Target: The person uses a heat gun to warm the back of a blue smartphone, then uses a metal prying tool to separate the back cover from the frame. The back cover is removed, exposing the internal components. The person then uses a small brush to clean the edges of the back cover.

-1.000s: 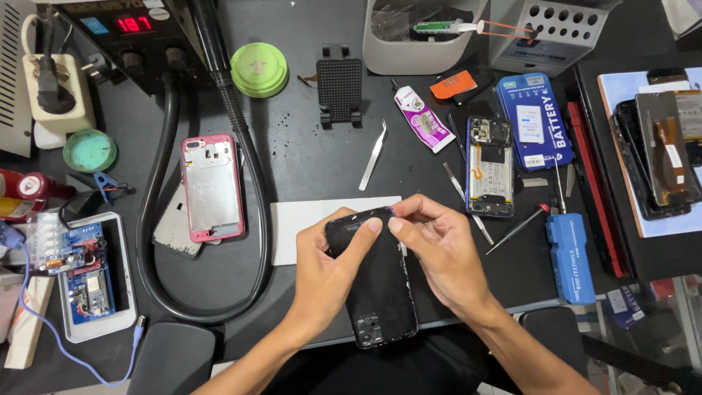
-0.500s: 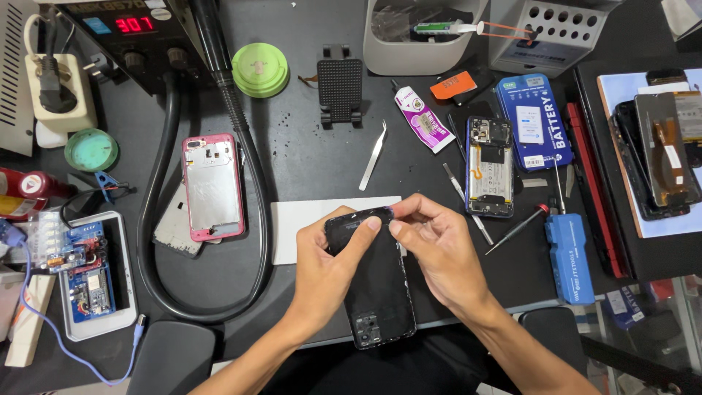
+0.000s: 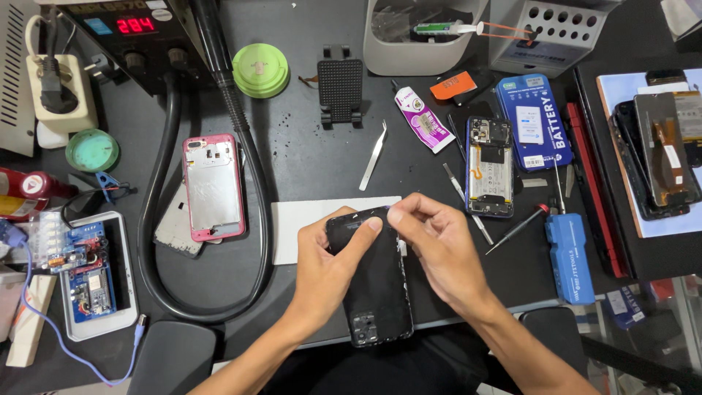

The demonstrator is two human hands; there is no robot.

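Note:
A black phone back cover (image 3: 374, 285) lies lengthwise in front of me, camera cut-out toward my body. My left hand (image 3: 329, 263) grips its left edge, thumb pressed on the upper face. My right hand (image 3: 437, 249) pinches the cover's top right corner with fingertips. Beneath the cover's far end lies a white card (image 3: 307, 223) on the black work mat.
A pink phone frame (image 3: 213, 186) and thick black hose (image 3: 157, 219) lie left. Tweezers (image 3: 373, 155), a glue tube (image 3: 422, 121), an opened phone (image 3: 490, 168), a blue battery box (image 3: 534, 123) and a blue screwdriver case (image 3: 569, 256) sit behind and right. A circuit board tray (image 3: 91, 274) is far left.
Both hands stay on the black cover; it has tilted very slightly. The red readout on the station at the top left has changed.

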